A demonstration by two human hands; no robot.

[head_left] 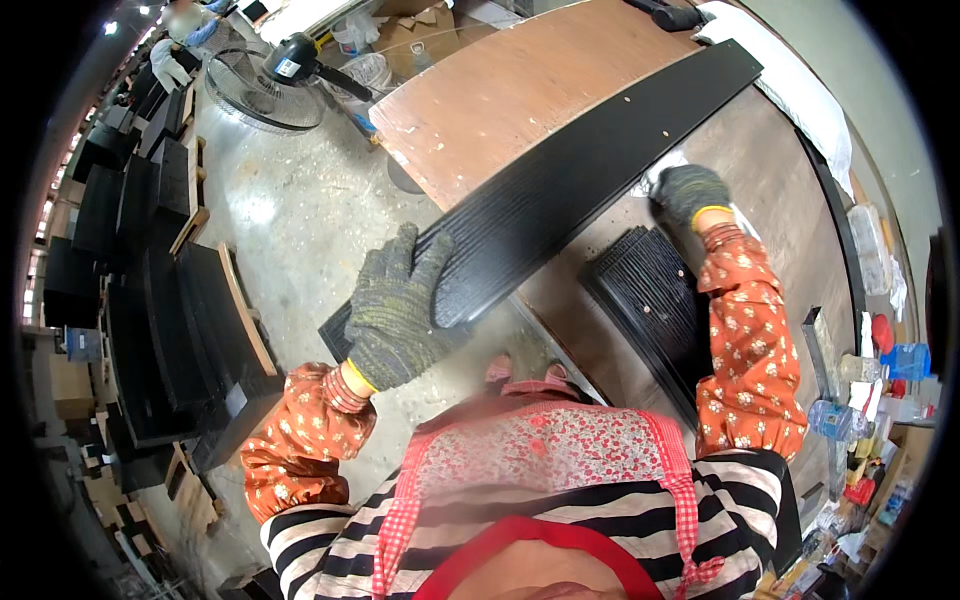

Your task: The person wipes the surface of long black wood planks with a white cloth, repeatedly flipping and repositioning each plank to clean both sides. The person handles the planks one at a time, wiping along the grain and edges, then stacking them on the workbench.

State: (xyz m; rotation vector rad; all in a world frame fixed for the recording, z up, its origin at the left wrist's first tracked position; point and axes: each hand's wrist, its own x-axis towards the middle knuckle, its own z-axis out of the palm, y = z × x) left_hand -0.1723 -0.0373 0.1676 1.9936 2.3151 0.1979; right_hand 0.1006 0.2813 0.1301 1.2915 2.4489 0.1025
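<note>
A long black board (590,170), with fine ridges along it, slants over the worktable, its near-left end out past the table edge. My left hand (395,310), in a grey knit glove, grips that overhanging end; the fingers reach across the top, slightly apart. By the board's right-hand edge, my right hand (692,193), gloved the same way, is closed on a white cloth (662,172), which pokes out beside the fingers. Most of the cloth is hidden under the glove. A stack of black ridged strips (650,290) lies on the table, just left of my right forearm.
Brown boarding covers the worktable (500,90). A standing fan (265,90) is at the far left, near a white bucket (365,75). Black panels on pallets (190,330) line the left floor. Bottles (835,420) and clutter sit at right. Another person (168,62) is far off.
</note>
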